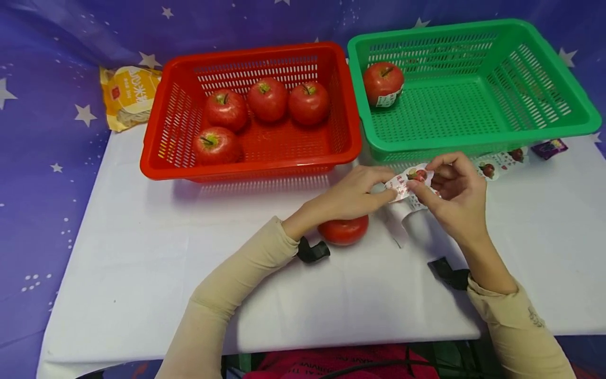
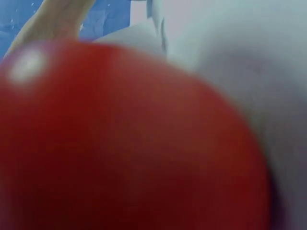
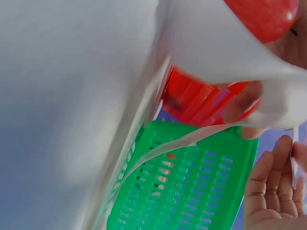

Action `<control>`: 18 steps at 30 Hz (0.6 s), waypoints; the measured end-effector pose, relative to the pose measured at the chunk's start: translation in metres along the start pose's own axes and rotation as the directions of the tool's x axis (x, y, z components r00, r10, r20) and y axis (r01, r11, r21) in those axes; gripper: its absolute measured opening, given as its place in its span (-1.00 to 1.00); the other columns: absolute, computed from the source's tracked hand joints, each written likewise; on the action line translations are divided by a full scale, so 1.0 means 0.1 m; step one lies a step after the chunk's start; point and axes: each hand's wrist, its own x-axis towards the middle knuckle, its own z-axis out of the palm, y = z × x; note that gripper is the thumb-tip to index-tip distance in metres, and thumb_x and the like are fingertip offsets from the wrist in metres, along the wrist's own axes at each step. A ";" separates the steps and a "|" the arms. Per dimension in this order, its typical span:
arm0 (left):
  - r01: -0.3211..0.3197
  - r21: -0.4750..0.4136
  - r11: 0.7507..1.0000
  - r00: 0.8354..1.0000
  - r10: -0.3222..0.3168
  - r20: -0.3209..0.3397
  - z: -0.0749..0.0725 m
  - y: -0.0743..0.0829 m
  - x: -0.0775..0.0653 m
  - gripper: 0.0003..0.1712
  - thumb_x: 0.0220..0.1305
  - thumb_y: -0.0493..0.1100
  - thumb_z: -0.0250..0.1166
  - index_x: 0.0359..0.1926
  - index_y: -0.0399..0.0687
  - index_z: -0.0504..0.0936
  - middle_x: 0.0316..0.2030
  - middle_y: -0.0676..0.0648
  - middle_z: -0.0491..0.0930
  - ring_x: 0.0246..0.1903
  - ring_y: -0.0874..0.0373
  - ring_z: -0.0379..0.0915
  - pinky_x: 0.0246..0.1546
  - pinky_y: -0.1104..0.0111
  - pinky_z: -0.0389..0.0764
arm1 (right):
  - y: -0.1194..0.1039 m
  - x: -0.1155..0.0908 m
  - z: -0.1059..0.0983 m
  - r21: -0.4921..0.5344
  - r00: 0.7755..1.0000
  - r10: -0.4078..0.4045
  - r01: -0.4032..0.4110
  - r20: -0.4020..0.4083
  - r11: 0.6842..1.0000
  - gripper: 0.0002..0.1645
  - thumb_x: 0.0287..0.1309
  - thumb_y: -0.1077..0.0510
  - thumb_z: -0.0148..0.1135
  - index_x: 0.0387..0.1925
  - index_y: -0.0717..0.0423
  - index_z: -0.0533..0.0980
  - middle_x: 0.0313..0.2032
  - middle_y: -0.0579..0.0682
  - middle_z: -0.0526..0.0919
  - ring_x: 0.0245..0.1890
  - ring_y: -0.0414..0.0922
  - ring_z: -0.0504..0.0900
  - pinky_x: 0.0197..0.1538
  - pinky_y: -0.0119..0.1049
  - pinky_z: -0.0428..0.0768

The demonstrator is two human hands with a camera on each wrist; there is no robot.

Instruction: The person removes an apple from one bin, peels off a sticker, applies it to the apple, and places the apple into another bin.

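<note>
Both hands are at a strip of white stickers [image 1: 408,181] printed with red fruit, in front of the two baskets. My left hand [image 1: 355,193] pinches the strip's left end between thumb and fingers. At its right end, my right hand [image 1: 459,197] pinches the strip between thumb and forefinger, the other fingers curled loosely. The strip's pale backing [image 3: 216,43] curves large across the right wrist view. Under my left wrist a red apple [image 1: 344,232] lies on the white table; that apple [image 2: 129,143], blurred, fills most of the left wrist view.
A red basket [image 1: 265,169] with several apples stands behind my left hand. The green basket [image 1: 473,138] to its right holds one apple [image 1: 382,81] bearing a white label. More stickers [image 1: 504,162] and a purple packet [image 1: 549,149] lie before it. A yellow packet [image 1: 134,100] sits far left.
</note>
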 end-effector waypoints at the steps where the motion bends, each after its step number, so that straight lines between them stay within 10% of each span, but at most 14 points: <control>1: 0.005 0.024 1.000 1.000 -0.005 0.011 -0.02 -0.01 -0.03 -0.66 0.39 -0.08 0.08 0.10 0.00 0.60 0.14 0.05 0.52 0.14 0.25 0.38 0.22 0.43 0.30 | -0.01 0.02 0.01 0.015 1.000 0.023 -0.023 -0.009 1.000 -0.54 -0.22 0.69 0.25 -0.25 0.28 0.49 -0.47 -0.07 0.67 -0.52 -0.27 0.60 -0.43 -0.53 0.51; 8: 0.019 0.260 0.965 0.999 -0.029 0.035 -0.11 -0.07 -0.45 -0.10 0.08 0.33 0.32 0.36 0.03 0.34 0.41 0.01 0.15 0.36 0.10 0.18 0.35 0.22 0.25 | -0.06 0.10 0.09 0.205 0.985 0.159 -0.143 -0.068 0.968 -0.58 -0.14 0.72 0.15 -0.22 0.40 0.61 -0.45 0.02 0.72 -0.47 -0.18 0.67 -0.37 -0.49 0.59; 13: -0.040 0.379 0.925 0.999 0.042 0.003 -0.04 -0.17 -0.74 -0.04 -0.18 0.23 0.53 0.26 0.05 0.41 0.22 -0.04 0.33 0.13 0.09 0.39 0.10 0.28 0.49 | -0.10 0.11 0.11 0.533 0.958 0.286 -0.240 -0.003 0.811 -0.57 -0.14 0.80 0.02 -0.30 0.42 0.55 -0.42 0.13 0.68 -0.54 -0.10 0.62 -0.44 -0.39 0.62; 18: -0.014 0.308 0.951 0.998 0.030 -0.049 -0.05 -0.23 -0.75 -0.17 -0.14 0.12 0.49 0.20 0.06 0.43 0.12 -0.01 0.39 0.04 0.13 0.41 0.01 0.32 0.53 | -0.07 0.07 0.16 0.551 0.914 0.339 -0.405 0.222 0.730 -0.59 -0.03 0.75 -0.03 -0.24 0.34 0.47 -0.38 0.09 0.61 -0.47 -0.06 0.65 -0.24 -0.21 0.69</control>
